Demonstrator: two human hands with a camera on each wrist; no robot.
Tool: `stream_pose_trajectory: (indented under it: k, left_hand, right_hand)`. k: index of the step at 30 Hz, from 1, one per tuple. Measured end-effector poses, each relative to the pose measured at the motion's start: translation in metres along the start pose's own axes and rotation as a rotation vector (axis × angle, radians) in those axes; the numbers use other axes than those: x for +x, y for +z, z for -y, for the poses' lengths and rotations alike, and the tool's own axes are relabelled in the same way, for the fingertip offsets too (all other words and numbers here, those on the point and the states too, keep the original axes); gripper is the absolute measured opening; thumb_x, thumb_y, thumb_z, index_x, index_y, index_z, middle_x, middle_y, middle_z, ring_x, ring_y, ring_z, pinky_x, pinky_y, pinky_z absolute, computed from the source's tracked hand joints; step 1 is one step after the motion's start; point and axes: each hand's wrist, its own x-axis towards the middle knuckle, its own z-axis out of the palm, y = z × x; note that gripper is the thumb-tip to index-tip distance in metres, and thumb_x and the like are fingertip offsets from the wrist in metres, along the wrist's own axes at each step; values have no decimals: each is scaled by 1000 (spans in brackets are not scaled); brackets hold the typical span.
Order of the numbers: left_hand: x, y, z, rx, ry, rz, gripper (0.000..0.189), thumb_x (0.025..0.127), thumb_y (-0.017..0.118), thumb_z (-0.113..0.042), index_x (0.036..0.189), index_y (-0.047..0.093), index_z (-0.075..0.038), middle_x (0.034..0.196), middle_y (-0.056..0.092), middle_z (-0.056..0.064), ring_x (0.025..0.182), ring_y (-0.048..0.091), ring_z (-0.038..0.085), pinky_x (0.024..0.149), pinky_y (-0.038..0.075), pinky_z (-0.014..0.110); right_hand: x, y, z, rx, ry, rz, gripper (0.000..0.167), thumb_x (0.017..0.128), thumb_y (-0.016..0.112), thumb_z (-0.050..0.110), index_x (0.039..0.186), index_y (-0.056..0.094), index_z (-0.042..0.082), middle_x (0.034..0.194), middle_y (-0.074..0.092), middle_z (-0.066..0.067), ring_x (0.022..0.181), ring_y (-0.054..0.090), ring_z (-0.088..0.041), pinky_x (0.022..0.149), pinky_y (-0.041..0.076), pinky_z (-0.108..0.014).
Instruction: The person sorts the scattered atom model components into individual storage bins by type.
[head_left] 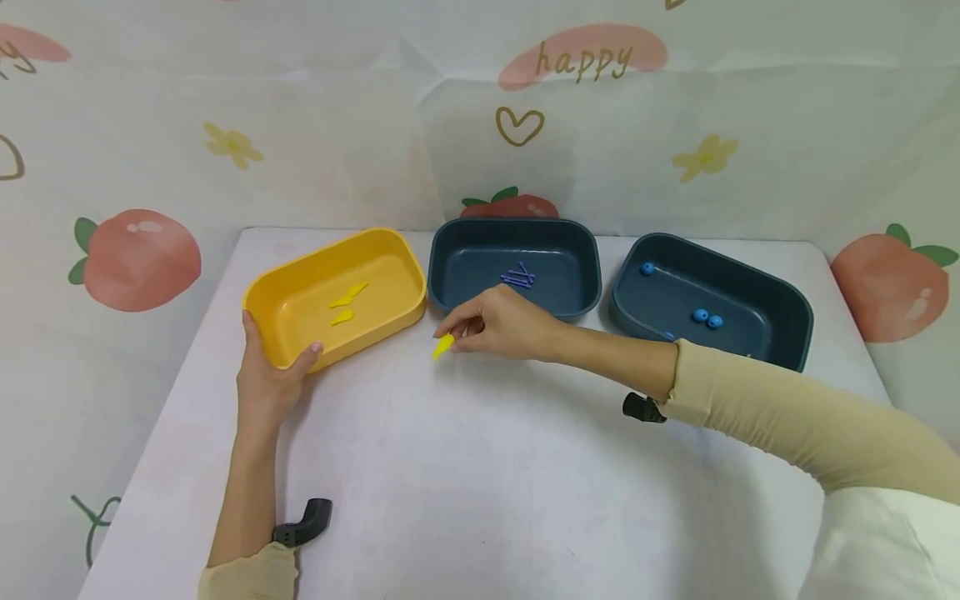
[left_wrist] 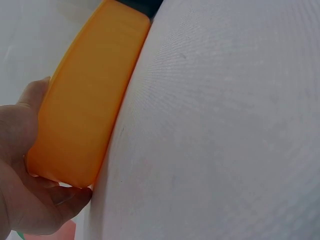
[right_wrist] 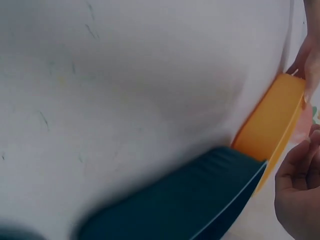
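Note:
The left hand [head_left: 270, 379] grips the near left corner of a yellow bin [head_left: 375, 333], thumb at the front rim and fingers round the end. In the left wrist view that hand [left_wrist: 35, 185] curls round the bin's end [left_wrist: 90, 95]. Several small pointed yellow pieces [head_left: 342, 317] lie inside it. Between thumb and fingertips, the right hand [head_left: 506, 325] pinches one more yellow piece [head_left: 442, 346] above the table, just right of the yellow bin. In the right wrist view the right hand [right_wrist: 300, 185] shows at the edge, its yellow piece out of sight.
A dark blue bin [head_left: 450, 242] at the back middle holds several small purple sticks [head_left: 517, 277]. To its right, a second dark blue bin [head_left: 780, 292] contains several blue beads [head_left: 700, 315], partly hidden by the right sleeve. A printed cloth [head_left: 337, 125] hangs behind the white table [head_left: 480, 483].

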Motion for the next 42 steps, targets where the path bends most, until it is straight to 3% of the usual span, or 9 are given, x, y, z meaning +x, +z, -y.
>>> stream_pose_trajectory:
  k: [10, 16, 25, 33, 39, 42]
  left_hand:
    - [1, 1, 0, -11, 1, -3, 106, 93, 68, -40, 155, -17, -33, 167, 0, 0, 152, 9, 27, 121, 12, 46]
    - [1, 1, 0, -11, 6, -3, 106, 92, 69, -42, 155, -17, -33, 167, 1, 1, 152, 9, 28, 121, 12, 46]
    - [1, 0, 1, -16, 17, 1, 107, 92, 69, -41, 155, -17, -32, 167, 0, 1, 152, 8, 28, 121, 12, 46]
    - [1, 1, 1, -13, 18, -5, 107, 93, 69, -40, 155, -17, -32, 167, 2, 1, 152, 10, 28, 122, 12, 46]
    - [1, 1, 2, -13, 15, -3, 106, 93, 69, -40, 155, -17, -32, 167, 1, 1, 152, 9, 28, 122, 11, 46]
    - [1, 1, 2, -15, 22, -5, 106, 93, 69, -40, 156, -17, -31, 167, 1, 1, 152, 9, 28, 122, 11, 46]
  right_hand:
    - [29, -10, 2, -9, 8, -39, 21, 89, 76, 10, 110, 77, 10, 89, 73, 1, 77, 62, -11, 75, 55, -20]
    - [43, -11, 0, -14, 27, -56, 24, 90, 74, 12, 114, 77, 12, 94, 74, 2, 76, 63, -15, 66, 53, -22]
    - [63, -9, -1, 20, -9, -58, 22, 92, 73, 17, 113, 76, 9, 76, 70, 0, 74, 65, -31, 59, 46, -24]
    - [79, -2, -1, 62, 9, -85, 23, 93, 71, 15, 114, 75, 8, 85, 73, -10, 72, 63, -32, 60, 49, -23]
    - [91, 6, -5, 79, 37, -122, 23, 95, 69, 15, 116, 74, 9, 73, 66, -9, 61, 56, -21, 55, 42, -21]
    - [96, 9, -8, 120, 55, -144, 22, 95, 68, 13, 116, 73, 9, 70, 63, -7, 62, 58, -28, 55, 45, -24]
